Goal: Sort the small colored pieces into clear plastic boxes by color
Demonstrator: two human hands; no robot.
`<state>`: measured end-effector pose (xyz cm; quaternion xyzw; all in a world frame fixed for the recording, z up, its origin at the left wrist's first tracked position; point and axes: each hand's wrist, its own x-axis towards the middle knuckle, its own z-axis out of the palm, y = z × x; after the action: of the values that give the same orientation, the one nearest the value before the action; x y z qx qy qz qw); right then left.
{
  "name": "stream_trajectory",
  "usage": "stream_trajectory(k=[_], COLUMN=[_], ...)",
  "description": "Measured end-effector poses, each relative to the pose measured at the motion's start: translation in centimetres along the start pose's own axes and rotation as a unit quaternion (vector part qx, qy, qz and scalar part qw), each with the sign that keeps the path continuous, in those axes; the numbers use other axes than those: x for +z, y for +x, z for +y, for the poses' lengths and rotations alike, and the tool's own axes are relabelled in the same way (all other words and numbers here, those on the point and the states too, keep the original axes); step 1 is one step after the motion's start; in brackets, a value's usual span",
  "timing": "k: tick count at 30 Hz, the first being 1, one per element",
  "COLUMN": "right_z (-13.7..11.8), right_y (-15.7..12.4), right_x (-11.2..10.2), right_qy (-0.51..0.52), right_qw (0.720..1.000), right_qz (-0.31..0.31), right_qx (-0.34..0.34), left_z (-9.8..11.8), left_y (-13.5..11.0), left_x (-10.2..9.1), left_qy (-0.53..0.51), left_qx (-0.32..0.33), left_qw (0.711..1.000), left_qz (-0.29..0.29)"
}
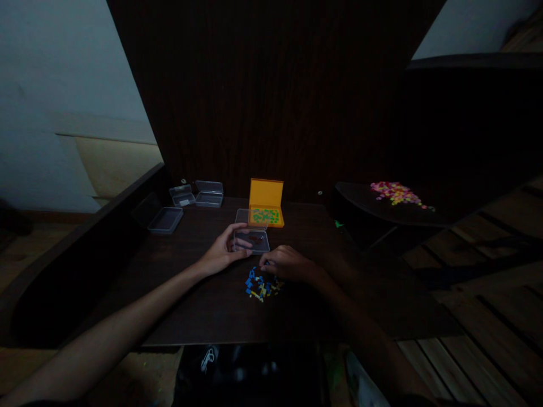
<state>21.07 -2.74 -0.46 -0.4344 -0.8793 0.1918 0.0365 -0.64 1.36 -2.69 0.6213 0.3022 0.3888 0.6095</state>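
Note:
My left hand (226,247) grips the left side of a small clear plastic box (262,249), thumb along its near edge and fingers around the far side. Its hinged lid stands raised, and a few dark reddish bits (255,240) lie inside. My right hand (286,263) is closed, fingertips pinched together just off the box's near right corner; whatever is in the pinch is hidden. Under and in front of it lies a loose pile of small blue and yellow pieces (259,285), like tiny building bricks. Behind the clear box stands an open orange box (266,195) holding green pieces.
Three more clear boxes stand open at the left: one (166,220), a second (209,198) and a smaller one (182,195). A pink, red and yellow heap (396,193) lies on a raised dark ledge (419,213) at right. A dark side panel (85,254) borders the table (190,322).

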Motion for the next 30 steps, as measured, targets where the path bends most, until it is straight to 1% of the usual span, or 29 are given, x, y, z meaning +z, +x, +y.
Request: stream_trajectory(k=[4, 7, 12, 15, 18, 20, 24, 27, 30], right_z=[-0.3, -0.2, 0.4, 0.6, 0.4, 0.1, -0.2, -0.5, -1.0], right_y=[-0.1, -0.4, -1.0, -1.0, -0.6, -0.3, 0.6, 1.0, 1.2], right_x=[-0.5, -1.1, -1.9, -2.2, -2.4, -2.3, -1.8, -1.4, -1.2], right_qy=[0.010, 0.046, 0.163, 0.220, 0.243, 0.225, 0.140, 0.072, 0.010], right_qw=[1.000, 0.999, 0.985, 0.972, 0.965, 0.967, 0.978, 0.985, 0.989], right_qz=[-0.008, -0.008, 0.039, 0.074, 0.098, 0.118, 0.158, 0.159, 0.144], right_qx=[0.006, -0.005, -0.042, -0.020, -0.001, 0.003, 0.004, 0.006, 0.036], left_z=[0.1, 0.2, 0.1, 0.1, 0.2, 0.2, 0.2, 0.3, 0.3], left_y=[0.0, -0.1, -0.1, -0.1, -0.3, -0.4, -0.8, -1.1, -1.2], left_x=[0.0, 0.1, 0.2, 0.3, 0.6, 0.9, 1.6, 2.0, 2.2], left_qy=[0.000, -0.002, -0.015, -0.026, -0.033, -0.040, -0.045, -0.041, -0.046], left_qx=[0.000, -0.004, -0.005, -0.003, -0.005, -0.007, -0.006, -0.018, -0.024], left_qw=[1.000, 1.000, 1.000, 1.000, 0.999, 0.998, 0.997, 0.996, 0.995], left_qz=[0.005, 0.003, 0.000, -0.011, -0.025, -0.041, -0.065, -0.074, -0.082])
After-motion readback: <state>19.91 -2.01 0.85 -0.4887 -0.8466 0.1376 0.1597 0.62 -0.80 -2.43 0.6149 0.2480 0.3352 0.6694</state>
